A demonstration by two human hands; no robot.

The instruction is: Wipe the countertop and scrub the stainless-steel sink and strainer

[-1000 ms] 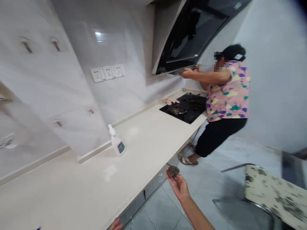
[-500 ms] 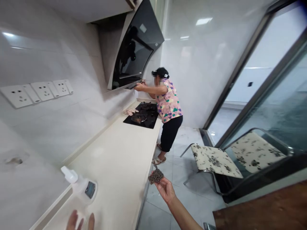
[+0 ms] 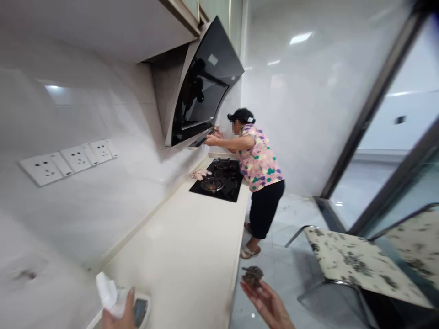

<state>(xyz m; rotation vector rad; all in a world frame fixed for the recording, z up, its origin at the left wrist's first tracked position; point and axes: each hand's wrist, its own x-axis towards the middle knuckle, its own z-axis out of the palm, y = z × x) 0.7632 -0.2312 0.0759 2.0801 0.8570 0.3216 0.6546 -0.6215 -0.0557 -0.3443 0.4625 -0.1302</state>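
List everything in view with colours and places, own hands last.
Wall: 1, whitish, left side
Counter: 1, cream, along the wall
Spray bottle: 1, white, counter's near end
Cooktop: 1, black, counter's far part
Burners: 2, dark, on the cooktop
Cloth: 1, pinkish, cooktop's wall-side edge
Range hood: 1, black, above the cooktop
Socket panels: 3, white, on the wall
Cabinets: count unclear, pale, overhead
Co-worker: 1, pink patterned top, beside cooktop
Chair: 1, patterned cream, right
Door uprights: 2, dark, right
Scrubbing ball: 1, grey-brown, past counter's edge
Left hand: 1, bare, at the bottle
Right hand: 1, bare, holding the ball
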